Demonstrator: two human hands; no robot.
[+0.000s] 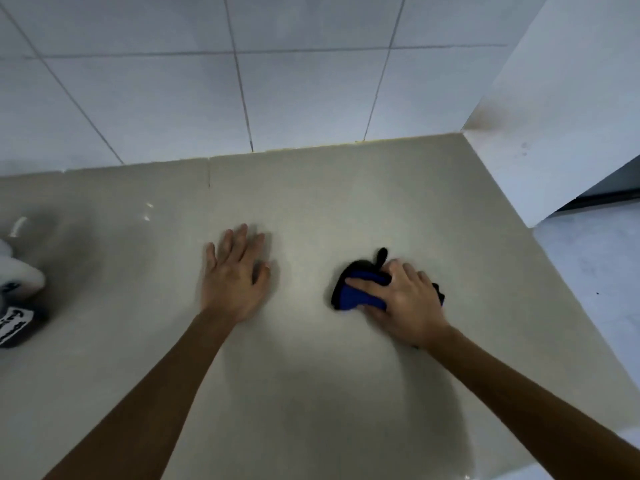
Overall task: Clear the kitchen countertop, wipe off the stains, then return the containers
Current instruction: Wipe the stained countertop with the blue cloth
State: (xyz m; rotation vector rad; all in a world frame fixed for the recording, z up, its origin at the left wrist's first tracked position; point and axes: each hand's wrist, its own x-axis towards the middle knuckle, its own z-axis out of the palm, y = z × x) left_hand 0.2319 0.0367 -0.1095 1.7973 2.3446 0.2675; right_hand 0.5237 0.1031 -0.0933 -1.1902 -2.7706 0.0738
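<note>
Two bare forearms (166, 393) come in from the bottom edge, both reaching over the counter. Blue-and-black cloth (360, 289) lies bunched on the right half of the beige countertop (311, 410), well back from the front edge. Right hand (405, 299) sits on top of it, fingers curled into the folds and palm bearing down: a grip that holds the wad together while pressing it to the surface, as wiping needs. A darker, faintly shiny arc on the counter near the right forearm reads as a damp swath, though blur makes this uncertain. Left hand (235, 278) lies flat on bare counter, well apart from the cloth, fingers straight and spread, holding nothing; likely a brace for the lean. One white container with a dark label (17, 303) stands at the far left edge, clear of the working patch. Behind, a grey tiled wall (294, 91); on the right a plain wall (571, 98) carries a brownish smudge (498, 116) just above the counter corner. Judged stage: wiping, containers not yet returned.
</note>
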